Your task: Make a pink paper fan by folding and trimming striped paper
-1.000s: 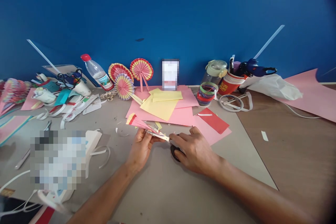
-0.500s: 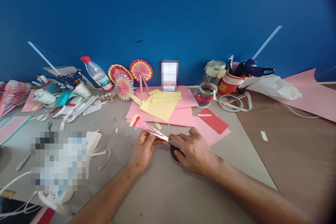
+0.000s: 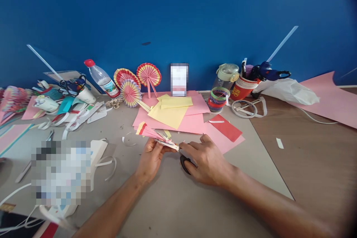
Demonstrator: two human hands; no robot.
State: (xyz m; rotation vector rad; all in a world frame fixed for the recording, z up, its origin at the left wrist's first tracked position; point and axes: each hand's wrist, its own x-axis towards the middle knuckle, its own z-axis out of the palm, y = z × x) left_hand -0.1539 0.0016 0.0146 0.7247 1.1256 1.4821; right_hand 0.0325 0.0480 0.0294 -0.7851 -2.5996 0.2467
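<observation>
My left hand pinches a pleated paper strip, pink with red and yellow bands at its far end, bunched into a narrow fan. In my right hand is a pair of scissors with black handles, my thumb through the lower loop. The scissor blades lie across the near end of the folded paper, close to the left fingertips. Part of the paper is hidden behind the blades and fingers.
Behind my hands lie pink sheets and yellow sheets. Finished paper fans, a bottle and a red cup stand near the blue wall. A red sheet lies right, a power strip left.
The scissor handles have spread a little apart, and the blades have opened slightly at the paper. Both hands stay in nearly the same place; the whole view has shifted slightly.
</observation>
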